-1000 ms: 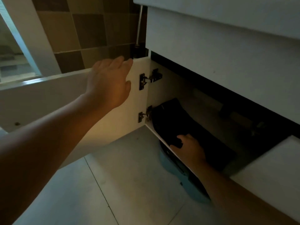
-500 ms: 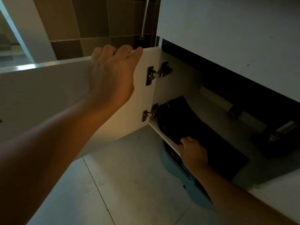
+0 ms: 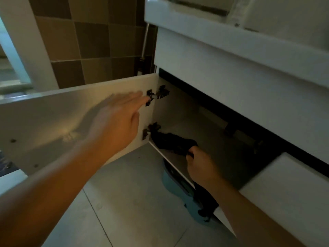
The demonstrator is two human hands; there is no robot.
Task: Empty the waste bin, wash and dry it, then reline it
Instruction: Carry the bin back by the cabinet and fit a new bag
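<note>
right hand (image 3: 199, 163) gripping black liner (image 3: 170, 142), probably

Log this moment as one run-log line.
stage: fetching liner | left hand: open, blurred, by cabinet door | right hand: grips black bag in cabinet | blue bin: on floor below

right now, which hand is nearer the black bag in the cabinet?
Right. The right hand grips the black bag on the cabinet floor; the left hand is up against the open door, apart from it.
</note>
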